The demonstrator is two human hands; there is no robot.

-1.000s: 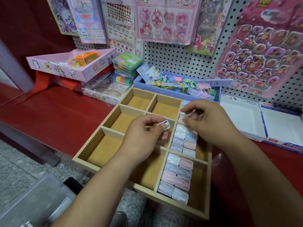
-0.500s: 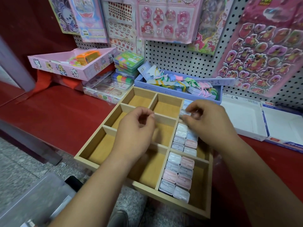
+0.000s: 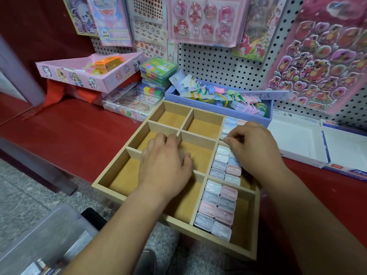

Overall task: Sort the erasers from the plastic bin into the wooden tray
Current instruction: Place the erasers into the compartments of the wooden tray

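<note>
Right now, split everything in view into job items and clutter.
Job: wooden tray, erasers, plastic bin, left hand, right hand.
Clutter: pink cardboard box, purple box, sticker sheets, stacked green cases, white boxes.

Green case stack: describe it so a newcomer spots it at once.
Start at the wooden tray. Behind its far-left corner, against the pegboard, stands the green case stack. It sits between the pink box and the lavender box, the only green-lidded thing there.
</note>
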